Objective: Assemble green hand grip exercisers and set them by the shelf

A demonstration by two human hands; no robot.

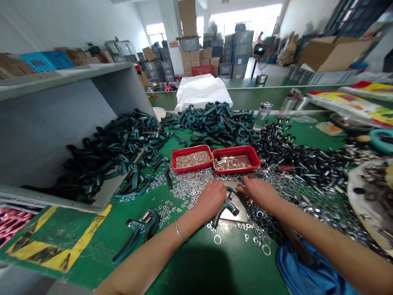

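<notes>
At six o'clock from the right red tray [236,169], a teal tool [226,204] sits over a plate [242,215]. The left hand [211,197] curls at its ten o'clock, the right hand [256,190] at two; I can't tell what they pinch.

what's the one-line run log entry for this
left hand: at teal tool over metal plate | right hand: near tool | red trays: side by side beyond plate

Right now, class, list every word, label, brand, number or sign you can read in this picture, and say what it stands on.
No word, brand or number can be read.
Red sign on the pillar: too small and blurred to read.
Colourful bag: its print is too blurred to read.
</notes>
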